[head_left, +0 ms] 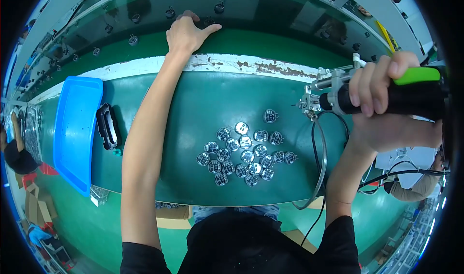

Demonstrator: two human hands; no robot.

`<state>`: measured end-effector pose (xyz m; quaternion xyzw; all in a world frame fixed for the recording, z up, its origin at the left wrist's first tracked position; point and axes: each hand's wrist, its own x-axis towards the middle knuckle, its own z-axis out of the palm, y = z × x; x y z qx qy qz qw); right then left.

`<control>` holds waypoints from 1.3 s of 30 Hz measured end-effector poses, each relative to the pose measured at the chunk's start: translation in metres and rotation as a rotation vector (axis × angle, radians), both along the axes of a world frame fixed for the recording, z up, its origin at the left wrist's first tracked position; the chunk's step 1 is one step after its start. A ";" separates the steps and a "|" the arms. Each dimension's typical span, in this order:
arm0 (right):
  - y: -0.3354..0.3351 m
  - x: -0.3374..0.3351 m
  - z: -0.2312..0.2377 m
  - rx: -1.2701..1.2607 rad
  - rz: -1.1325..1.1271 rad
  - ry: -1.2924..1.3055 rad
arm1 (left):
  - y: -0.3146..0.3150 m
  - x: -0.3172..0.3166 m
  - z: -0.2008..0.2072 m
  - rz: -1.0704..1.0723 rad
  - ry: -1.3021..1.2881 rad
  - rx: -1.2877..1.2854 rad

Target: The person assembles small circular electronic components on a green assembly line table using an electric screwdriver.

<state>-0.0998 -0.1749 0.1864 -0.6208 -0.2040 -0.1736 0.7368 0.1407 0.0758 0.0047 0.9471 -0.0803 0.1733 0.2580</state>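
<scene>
The left hand (184,34) reaches past the white ledge (251,67) with its chipped paint, out over the dark belt (270,39) beyond it; its thumb stands well apart from the fingers, and a small dark part (209,21) sits near the gap between them, though whether the skin touches it I cannot tell. The fingers of the right hand (379,130) are wrapped around the black body of a hand tool (413,98) with a bright green lever (418,75), held above the right end of the green surface (193,177). The tool's metal head (310,102) points leftward, with a clear hose (321,177) hanging down from it. Below and to the left of that head, many small round parts (245,142) lie in a loose cluster on the surface, silvery faces mostly up, several touching their neighbours and one (270,116) a little apart toward the tool. At the surface's left end stands a blue tray (75,133), with a black open-topped holder (107,126) just beside it. More small dark parts (133,40) are spaced along the belt.
</scene>
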 end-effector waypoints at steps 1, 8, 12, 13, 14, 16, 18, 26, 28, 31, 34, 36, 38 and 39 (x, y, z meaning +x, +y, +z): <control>0.001 0.002 -0.002 -0.066 -0.001 -0.050 | -0.004 0.005 -0.003 0.004 -0.013 0.048; -0.005 0.012 -0.010 -0.229 0.080 -0.256 | -0.044 -0.023 0.005 -0.377 0.009 -0.103; -0.005 0.022 -0.017 -0.138 0.250 -0.343 | -0.048 -0.095 0.015 -0.823 0.093 -0.100; -0.006 0.023 -0.015 -0.123 0.288 -0.362 | -0.052 -0.110 0.021 -0.899 0.200 -0.085; -0.005 0.023 -0.016 -0.121 0.294 -0.361 | -0.051 -0.120 0.019 -0.976 0.220 -0.092; -0.001 0.022 -0.018 -0.124 0.310 -0.359 | -0.049 -0.132 0.017 -1.049 0.244 -0.102; 0.003 0.022 -0.021 -0.129 0.318 -0.349 | -0.049 -0.139 0.022 -1.124 0.320 -0.058; 0.018 0.040 -0.036 -0.143 0.353 -0.326 | -0.050 -0.139 0.012 -1.112 0.287 -0.111; 0.016 0.044 -0.039 -0.145 0.363 -0.323 | -0.049 -0.140 0.012 -1.107 0.275 -0.128; 0.019 0.045 -0.042 -0.150 0.378 -0.321 | -0.050 -0.140 0.015 -1.097 0.308 -0.095; 0.017 0.049 -0.044 -0.156 0.393 -0.324 | -0.050 -0.140 0.013 -1.096 0.289 -0.103; 0.017 0.053 -0.046 -0.161 0.400 -0.323 | -0.050 -0.140 0.013 -1.092 0.285 -0.105; 0.021 0.055 -0.047 -0.166 0.409 -0.323 | -0.050 -0.140 0.013 -1.094 0.293 -0.106; 0.019 0.056 -0.047 -0.168 0.413 -0.324 | -0.050 -0.140 0.013 -1.096 0.299 -0.105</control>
